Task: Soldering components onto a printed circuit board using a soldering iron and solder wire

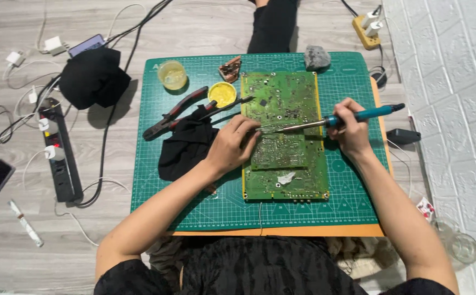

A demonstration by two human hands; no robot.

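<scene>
Your black-clad lap (265,267) sits against the near edge of the green cutting mat (216,210), both forearms reaching over it. Your right hand (351,130) is clenched around the blue-handled soldering iron (352,117), its tip laid on the green circuit board (282,136) that lies along the mat's middle, running from the far edge toward you. Your left hand (231,145) rests on the board's left edge, fingers pinching tweezers (262,129) near the iron's tip. Black cloth (186,147), red-handled pliers (175,112) and a yellow flux tin (222,94) lie toward the mat's left side
</scene>
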